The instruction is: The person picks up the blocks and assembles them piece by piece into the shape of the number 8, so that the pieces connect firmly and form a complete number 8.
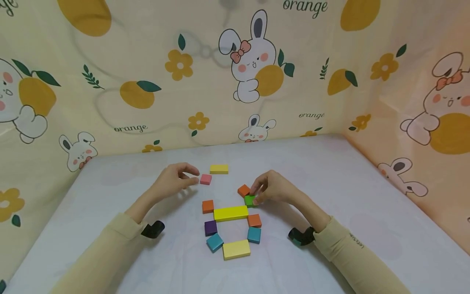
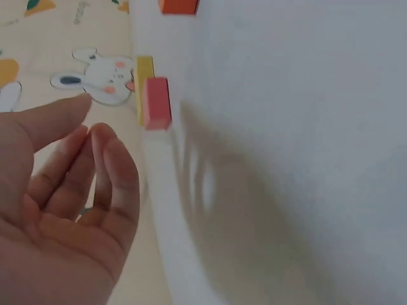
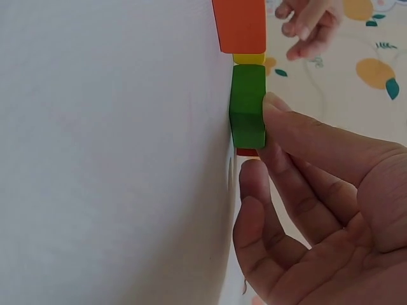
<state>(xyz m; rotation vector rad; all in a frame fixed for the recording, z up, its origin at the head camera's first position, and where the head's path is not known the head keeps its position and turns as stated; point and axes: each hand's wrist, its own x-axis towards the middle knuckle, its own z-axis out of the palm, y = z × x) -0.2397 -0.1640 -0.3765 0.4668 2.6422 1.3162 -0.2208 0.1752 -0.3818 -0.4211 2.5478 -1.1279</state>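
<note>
My right hand (image 1: 273, 188) pinches a small green block (image 3: 248, 105) with its thumb and fingers, at the upper right of a ring of coloured blocks. An orange block (image 1: 243, 190) sits right behind the green one. My left hand (image 1: 174, 179) is held with loosely bent fingers and nothing between them. Its fingertips come close to a small pink block (image 1: 205, 179); in the left wrist view, a gap shows between this hand (image 2: 76, 190) and the pink block (image 2: 157, 103). Behind the pink block lies a pale yellow block (image 1: 219, 169).
The ring holds a long bright yellow block (image 1: 231, 213), orange blocks (image 1: 207, 206) (image 1: 254, 220), a purple block (image 1: 211, 228), teal blocks (image 1: 214, 242) (image 1: 254, 234) and a pale yellow block (image 1: 236, 249) nearest me. A patterned cloth wall (image 1: 205, 90) rises behind the white table (image 1: 147, 269).
</note>
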